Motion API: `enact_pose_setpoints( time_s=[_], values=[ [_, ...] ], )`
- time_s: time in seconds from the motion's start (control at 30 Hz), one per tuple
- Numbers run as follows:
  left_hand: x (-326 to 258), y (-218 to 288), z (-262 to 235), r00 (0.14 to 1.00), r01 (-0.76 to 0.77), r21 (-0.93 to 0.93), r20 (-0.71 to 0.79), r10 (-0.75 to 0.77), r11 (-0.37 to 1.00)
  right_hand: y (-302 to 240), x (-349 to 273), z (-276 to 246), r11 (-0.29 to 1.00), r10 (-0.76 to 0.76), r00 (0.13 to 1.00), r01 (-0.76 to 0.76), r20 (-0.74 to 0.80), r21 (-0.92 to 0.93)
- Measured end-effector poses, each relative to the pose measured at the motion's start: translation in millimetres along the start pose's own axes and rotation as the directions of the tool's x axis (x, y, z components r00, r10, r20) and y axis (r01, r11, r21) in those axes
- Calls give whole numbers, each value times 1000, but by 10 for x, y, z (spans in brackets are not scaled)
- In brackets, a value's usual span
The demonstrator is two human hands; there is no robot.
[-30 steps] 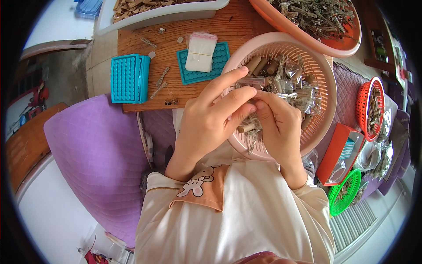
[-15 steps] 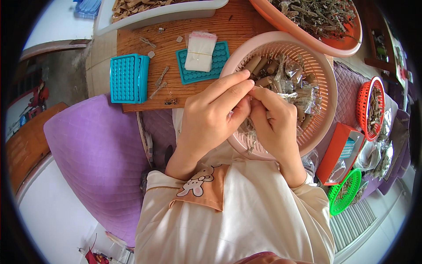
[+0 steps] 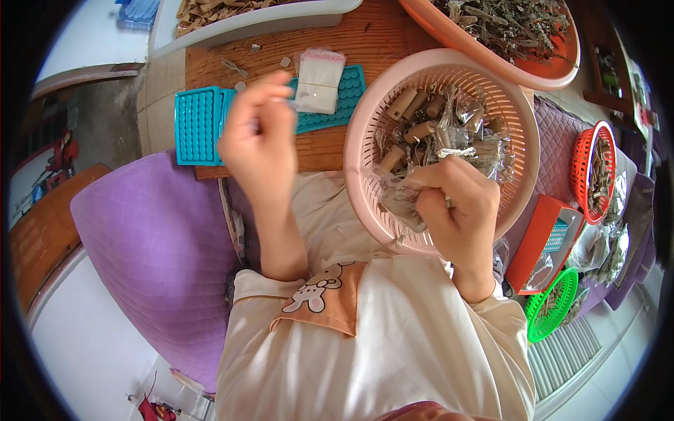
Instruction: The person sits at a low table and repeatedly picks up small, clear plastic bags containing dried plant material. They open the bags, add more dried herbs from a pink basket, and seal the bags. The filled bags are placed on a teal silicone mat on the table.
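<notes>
My right hand [image 3: 462, 198] is closed over the near part of a pink plastic basket [image 3: 360, 119], pinching a small clear plastic bag of dried herbs [image 3: 404, 205]. Inside the basket lie several brown paper-like rolls [image 3: 420, 132] and other clear bags of dried herbs [image 3: 491, 156]. To the left, my left hand [image 3: 261, 133] is raised over the table edge beside the teal trays, its fingers curled but smeared by motion. Whether anything is between them cannot be made out. A stack of small clear bags [image 3: 319, 83], held by a band, rests on a teal tray [image 3: 349, 91].
More teal trays [image 3: 196, 126] are stacked at the wooden table's [image 3: 274, 45] left corner. Behind stand a white tub [image 3: 263, 17] of brown pieces and an orange tub [image 3: 484, 52] of dried herbs. At right are a red basket [image 3: 581, 165], a red box [image 3: 526, 245] and a green basket [image 3: 562, 295].
My hands, together over the basket before, have parted. The left swung away to the left; the right shifted slightly right and down, with the bag of dried herbs now showing in it.
</notes>
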State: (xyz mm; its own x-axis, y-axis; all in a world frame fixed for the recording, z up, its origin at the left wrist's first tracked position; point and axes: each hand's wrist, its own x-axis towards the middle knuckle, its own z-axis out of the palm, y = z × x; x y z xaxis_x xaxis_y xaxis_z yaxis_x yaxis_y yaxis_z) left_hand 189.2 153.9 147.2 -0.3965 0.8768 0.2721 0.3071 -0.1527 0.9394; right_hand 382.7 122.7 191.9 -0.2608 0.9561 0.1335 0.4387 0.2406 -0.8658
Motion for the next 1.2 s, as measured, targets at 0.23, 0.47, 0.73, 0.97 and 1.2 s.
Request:
enact_pose_setpoints(
  time_s=[0.23,0.47,0.73,0.97,1.2],
  values=[
    [-242,77,49,829,435,-556,554,-74,708,95,-26,88,823,286,958,-229,-30,520],
    [-376,98,229,792,369,-284,594,-140,885,227,-38,171,914,147,985,-98,-95,394],
    [-440,112,308,897,-357,46,294,329,933,174,-46,265,290,519,851,-261,78,921],
    [-437,-2,241,681,-717,138,343,647,683,376,-79,307,-410,287,897,-202,336,889],
    [-354,-212,191,937,-18,-156,341,71,988,541,-85,36,409,514,858,-248,3,878]
  ],
)
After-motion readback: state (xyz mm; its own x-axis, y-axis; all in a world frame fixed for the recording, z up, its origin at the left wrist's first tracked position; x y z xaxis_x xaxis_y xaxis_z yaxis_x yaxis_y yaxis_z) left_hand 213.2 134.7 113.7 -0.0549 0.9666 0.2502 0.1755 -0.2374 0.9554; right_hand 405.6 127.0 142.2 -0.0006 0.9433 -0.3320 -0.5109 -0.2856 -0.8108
